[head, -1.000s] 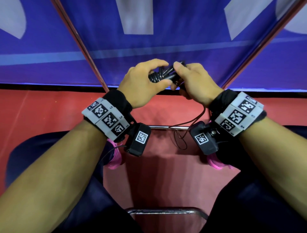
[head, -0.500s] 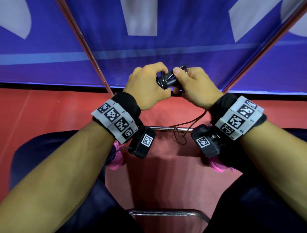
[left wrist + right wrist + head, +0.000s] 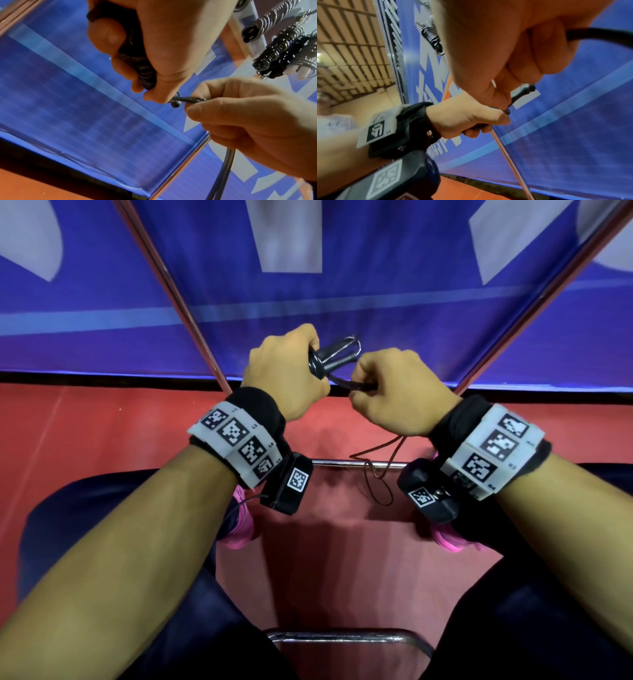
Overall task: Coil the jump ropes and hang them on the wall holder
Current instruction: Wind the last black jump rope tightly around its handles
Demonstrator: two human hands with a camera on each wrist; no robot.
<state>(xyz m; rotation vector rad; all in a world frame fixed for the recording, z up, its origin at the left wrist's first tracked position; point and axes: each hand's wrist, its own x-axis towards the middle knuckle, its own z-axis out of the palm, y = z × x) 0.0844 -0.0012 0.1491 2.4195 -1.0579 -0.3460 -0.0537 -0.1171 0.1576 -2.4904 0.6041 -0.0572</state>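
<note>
1. Object: jump rope [image 3: 334, 358], a dark wound bundle held mid-scene in front of the far blue banner [image 3: 394, 302]. A short taut strand [image 3: 187, 99] runs right from its lower end.
2. Grip: left hand [image 3: 284, 373] has its fingers wrapped full round the bundle. The right hand [image 3: 394, 397] is a closed fist, thumb and forefinger pinching the strand just beside the left.
3. A thin loose tail [image 3: 378, 474], apparently the rope's free end, hangs slack below the right hand and crosses a metal bar [image 3: 342, 463].
4. Judgement: winding is not finished, with slack left to take up. Hold the left grip firm so the wound turns cannot spring. Lay each turn tight against the last, then tuck the end under a turn.
5. Finished coils [image 3: 278, 54] hang on the far wall, to the right. The holder itself is not clearly seen.
</note>
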